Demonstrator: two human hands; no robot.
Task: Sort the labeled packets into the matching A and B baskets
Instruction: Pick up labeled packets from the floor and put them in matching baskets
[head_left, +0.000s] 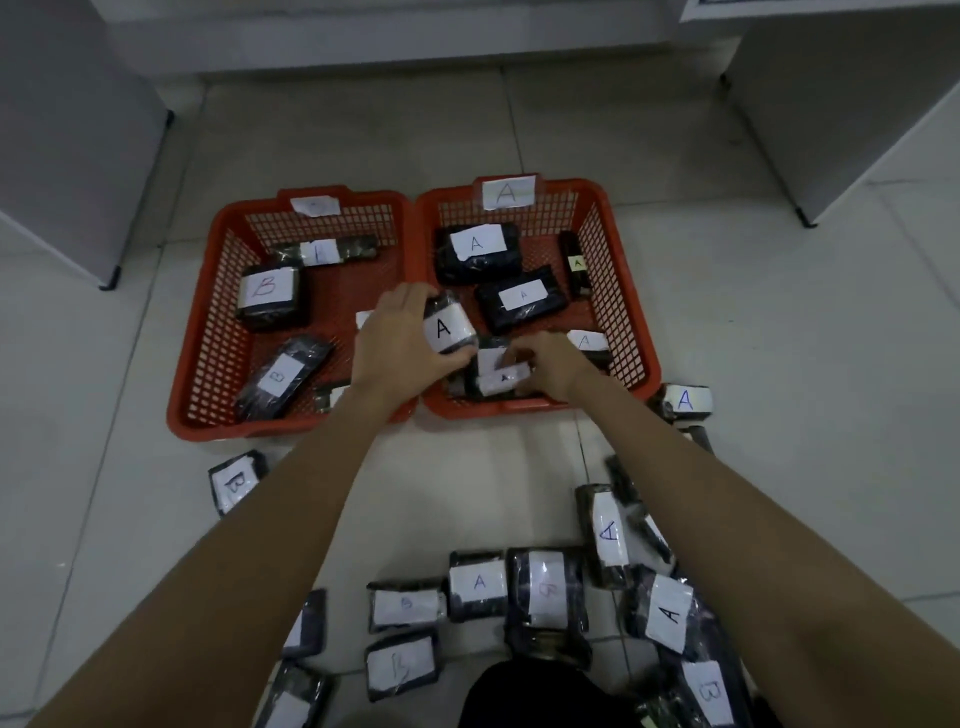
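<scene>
Left hand gripped an A packet over the A basket — matching label; right hand clasped another packet inside it.

Dim, flat indoor light is leaving the floor grey, with soft, faint shadows. The wide lens is bending straight edges outward near the corners. Fine detail is looking soft and smeared, and small labels in the baskets are blurring
</scene>
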